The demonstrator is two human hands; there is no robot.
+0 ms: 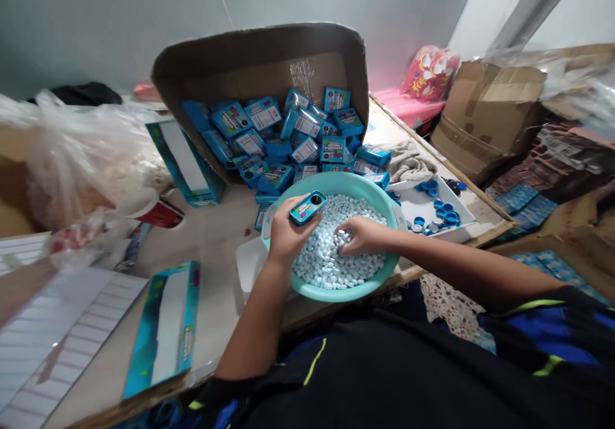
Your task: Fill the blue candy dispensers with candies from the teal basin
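My left hand is wrapped round a small blue candy box, whose round opening on top faces up, without a cap. It hovers over the left side of a turquoise basin. Pale blue-white candies fill the basin. Among them, toward its right side, my right hand has its fingers curled together round a few candies. Behind the basin, a tilted cardboard box spills many blue candy boxes onto the table.
To the right, a white tray holds blue caps beside a grey cloth. Blue display cartons and a red-and-white cup stand at left. A large cardboard carton sits beyond the table's right edge.
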